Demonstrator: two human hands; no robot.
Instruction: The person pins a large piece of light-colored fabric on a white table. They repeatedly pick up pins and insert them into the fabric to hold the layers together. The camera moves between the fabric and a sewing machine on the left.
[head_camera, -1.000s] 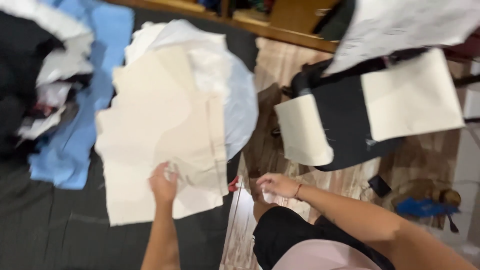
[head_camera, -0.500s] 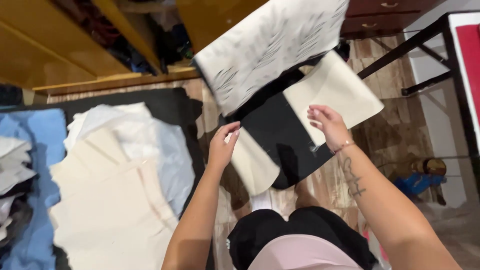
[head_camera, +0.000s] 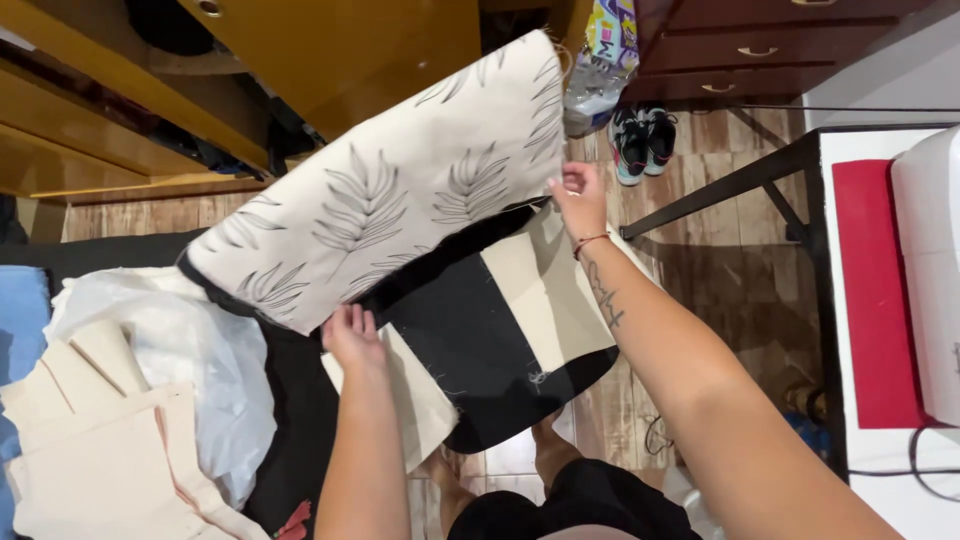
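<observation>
Left hand (head_camera: 352, 338) fingers grasping lower edge of leaf-print fabric panel (head_camera: 400, 195), frame centre; right hand (head_camera: 580, 200) fingers pinching its right edge

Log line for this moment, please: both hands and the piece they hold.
left hand: grips lower edge of leaf-print fabric panel | right hand: pinches its right edge | panel: lifted, spread over black-and-cream piece

So a second ago both hands were down at the stack of cream fabric pieces (head_camera: 90, 450) on the left. Now the left hand (head_camera: 352, 338) and right hand (head_camera: 578, 200) have come up and got a grip on the leaf-print panel (head_camera: 390, 190), lifted and spread wider than half a second back, with the black-and-cream piece (head_camera: 490, 340) hanging under it
</observation>
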